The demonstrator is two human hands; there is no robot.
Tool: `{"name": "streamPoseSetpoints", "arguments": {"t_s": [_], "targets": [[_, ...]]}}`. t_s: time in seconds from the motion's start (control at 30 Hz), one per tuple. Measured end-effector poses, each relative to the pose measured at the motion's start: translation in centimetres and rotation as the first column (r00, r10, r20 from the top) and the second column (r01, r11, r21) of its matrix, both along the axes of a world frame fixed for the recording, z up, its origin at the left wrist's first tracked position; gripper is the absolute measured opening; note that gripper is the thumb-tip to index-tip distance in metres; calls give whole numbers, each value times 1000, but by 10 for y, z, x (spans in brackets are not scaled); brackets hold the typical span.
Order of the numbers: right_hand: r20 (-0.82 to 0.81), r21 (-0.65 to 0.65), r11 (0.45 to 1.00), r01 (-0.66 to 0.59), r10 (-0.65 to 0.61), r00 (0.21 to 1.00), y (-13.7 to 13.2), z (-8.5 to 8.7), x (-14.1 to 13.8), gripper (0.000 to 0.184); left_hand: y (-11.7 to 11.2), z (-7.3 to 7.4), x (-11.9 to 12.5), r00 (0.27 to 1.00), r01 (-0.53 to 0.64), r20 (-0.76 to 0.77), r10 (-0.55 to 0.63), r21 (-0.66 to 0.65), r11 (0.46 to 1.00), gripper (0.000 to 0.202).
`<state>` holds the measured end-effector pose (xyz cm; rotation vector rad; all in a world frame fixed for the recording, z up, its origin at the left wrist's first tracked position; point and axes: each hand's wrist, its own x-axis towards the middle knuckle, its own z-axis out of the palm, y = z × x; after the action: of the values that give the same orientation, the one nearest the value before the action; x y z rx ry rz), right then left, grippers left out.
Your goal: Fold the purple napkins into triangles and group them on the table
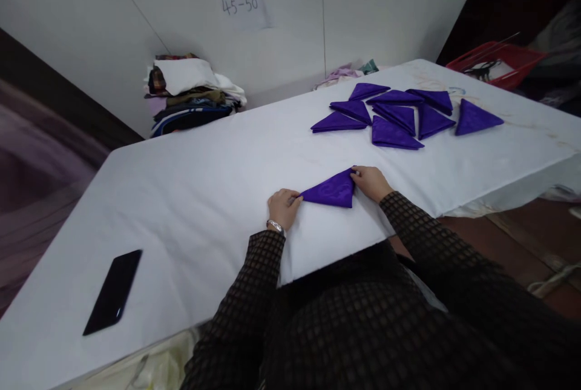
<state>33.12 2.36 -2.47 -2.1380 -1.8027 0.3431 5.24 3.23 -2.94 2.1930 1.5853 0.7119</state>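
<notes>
A purple napkin (333,191) folded into a triangle lies near the front edge of the white table (204,196). My left hand (284,208), with a watch on the wrist, pinches its left corner. At the napkin's upper right corner, my right hand (371,182) has its fingers closed on the cloth. Both sleeves are dark and checked. Further back on the right, several folded purple triangles (394,114) lie in a loose group.
A black phone (113,291) lies flat at the front left of the table. A stack of folded fabrics (190,93) sits at the back left against the wall. A red basket (497,63) stands beyond the far right corner. Paper notes hang on the wall.
</notes>
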Motion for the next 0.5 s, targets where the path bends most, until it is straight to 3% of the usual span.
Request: {"name": "streamPoseSetpoints", "arguments": {"t_s": [0.23,0.4,0.5], "targets": [[-9,-14,1000,13,-13,1000,-1,4,2,36,4,-2,-2,995,67,-69,-68,-15,998,14],[31,-21,999,26,-25,999,-4,6,-3,35,-5,16,17,990,27,-143,-18,66,997,20],[60,-18,1000,23,-22,998,-5,9,-6,34,-11,30,46,964,207,-196,-179,133,969,34]]}}
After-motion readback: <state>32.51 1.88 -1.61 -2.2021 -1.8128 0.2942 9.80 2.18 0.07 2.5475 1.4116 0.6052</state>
